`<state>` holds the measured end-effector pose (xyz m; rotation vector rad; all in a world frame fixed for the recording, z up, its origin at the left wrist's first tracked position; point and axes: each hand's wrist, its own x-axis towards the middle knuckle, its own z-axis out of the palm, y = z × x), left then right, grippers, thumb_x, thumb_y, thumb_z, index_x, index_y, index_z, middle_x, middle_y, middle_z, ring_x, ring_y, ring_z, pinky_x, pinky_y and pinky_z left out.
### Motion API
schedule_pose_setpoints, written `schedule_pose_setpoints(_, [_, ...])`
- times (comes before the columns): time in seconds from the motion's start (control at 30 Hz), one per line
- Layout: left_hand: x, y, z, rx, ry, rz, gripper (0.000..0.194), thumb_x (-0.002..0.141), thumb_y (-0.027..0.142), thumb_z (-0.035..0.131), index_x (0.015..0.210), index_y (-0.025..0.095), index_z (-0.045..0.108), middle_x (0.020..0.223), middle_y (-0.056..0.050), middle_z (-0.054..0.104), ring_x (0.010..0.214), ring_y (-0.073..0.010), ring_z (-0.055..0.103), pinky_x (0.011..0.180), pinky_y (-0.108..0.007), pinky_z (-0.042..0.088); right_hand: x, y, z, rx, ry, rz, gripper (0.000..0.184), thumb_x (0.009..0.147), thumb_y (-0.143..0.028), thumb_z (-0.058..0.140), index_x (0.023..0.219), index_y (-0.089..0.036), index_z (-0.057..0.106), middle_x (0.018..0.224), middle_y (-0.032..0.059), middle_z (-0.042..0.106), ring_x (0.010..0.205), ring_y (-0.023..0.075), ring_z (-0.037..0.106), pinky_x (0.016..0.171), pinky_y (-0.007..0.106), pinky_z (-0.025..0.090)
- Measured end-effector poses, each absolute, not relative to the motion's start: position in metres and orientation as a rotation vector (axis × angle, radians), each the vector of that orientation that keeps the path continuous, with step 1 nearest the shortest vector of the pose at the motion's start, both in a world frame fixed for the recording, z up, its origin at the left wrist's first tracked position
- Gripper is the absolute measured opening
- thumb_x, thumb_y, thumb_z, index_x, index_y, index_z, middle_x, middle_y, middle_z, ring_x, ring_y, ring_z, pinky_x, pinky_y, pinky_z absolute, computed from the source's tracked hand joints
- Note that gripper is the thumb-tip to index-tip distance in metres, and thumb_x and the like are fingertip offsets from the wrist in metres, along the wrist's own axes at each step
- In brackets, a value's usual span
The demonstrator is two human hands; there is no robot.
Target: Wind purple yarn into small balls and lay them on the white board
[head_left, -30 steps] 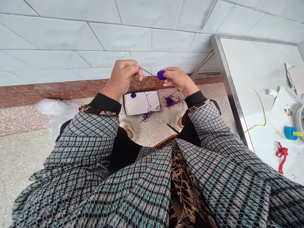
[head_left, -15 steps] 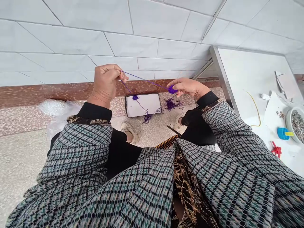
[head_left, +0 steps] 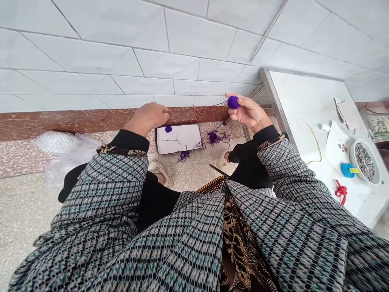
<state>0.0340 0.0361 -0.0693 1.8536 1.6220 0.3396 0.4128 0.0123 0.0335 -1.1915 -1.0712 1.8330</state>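
Between the thumb and fingers of my right hand (head_left: pixel 247 113) is a small ball of purple yarn (head_left: pixel 233 102). A strand runs off the ball to the left, towards my left hand (head_left: pixel 150 117), and fades against the skirting. My left hand is closed with its back to me, so its fingertips are hidden. Below it, a second small purple ball (head_left: pixel 168 129) rests on a white tray-like board (head_left: pixel 185 138) with a dark edge. Loose strands trail across the board to a purple tangle (head_left: pixel 184 155) at its front edge. A larger yarn tangle (head_left: pixel 214 137) lies on the floor beside it.
A tiled wall (head_left: pixel 103 56) rises in front. On the right, a metal-edged white table (head_left: pixel 291 97) carries a bowl of small pieces (head_left: pixel 364 161), a blue cap (head_left: pixel 347 170), red cord (head_left: pixel 340 192) and yellow cord (head_left: pixel 316 142). Clear plastic wrapping (head_left: pixel 65 152) lies at left.
My right hand has moved right with the yarn ball and turned it upward. My left hand swung out left and up, then came back lower with its back towards me.
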Motion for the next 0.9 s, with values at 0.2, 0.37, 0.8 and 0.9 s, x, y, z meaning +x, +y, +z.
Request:
schedule_pose_setpoints(0.2, [0.105, 0.019, -0.041, 1.567, 1.061, 0.871, 0.059, 0.104, 0.033, 0.071, 0.160, 0.016, 0.079, 0.166, -0.020, 0.076, 0.162, -0.0349, 0.066, 0.145, -0.056, 0.046, 0.382, 0.026, 0.013, -1.077, -1.183, 1.997, 0.065, 0.079, -0.046, 0.115, 0.122, -0.017, 0.075, 0.088, -0.0040, 0.071, 0.073, 0.0079, 0.061, 0.070, 0.019, 0.059])
schedule_pose_setpoints(0.37, [0.132, 0.023, -0.042, 1.325, 0.902, 0.970, 0.032, 0.106, 0.032, 0.077, 0.133, 0.020, 0.088, 0.123, -0.012, 0.087, 0.124, -0.0296, 0.086, 0.123, -0.053, 0.065, 0.364, 0.045, 0.004, -1.056, -1.207, 2.089, 0.055, 0.089, -0.041, 0.110, 0.124, -0.014, 0.076, 0.088, -0.0020, 0.072, 0.078, 0.0089, 0.063, 0.077, 0.022, 0.059])
schedule_pose_setpoints(0.8, [0.105, 0.029, -0.020, 1.525, 0.956, 0.777, 0.019, 0.094, 0.017, 0.073, 0.075, 0.021, 0.074, 0.078, -0.005, 0.071, 0.074, -0.0165, 0.058, 0.089, -0.037, 0.060, 0.376, 0.033, -0.001, -1.085, -1.190, 2.110, 0.048, 0.091, -0.044, 0.108, 0.109, -0.017, 0.073, 0.091, 0.0005, 0.074, 0.066, 0.0086, 0.060, 0.061, 0.017, 0.056])
schedule_pose_setpoints(0.9, [0.095, 0.030, -0.029, 1.492, 0.990, 0.749, 0.016, 0.088, 0.017, 0.071, 0.072, 0.022, 0.071, 0.073, -0.005, 0.064, 0.073, -0.0177, 0.058, 0.096, -0.043, 0.062, 0.387, 0.029, 0.016, -0.893, -0.932, 2.052, 0.048, 0.075, -0.022, 0.115, 0.100, -0.019, 0.074, 0.082, -0.0035, 0.072, 0.060, 0.0072, 0.057, 0.053, 0.013, 0.051])
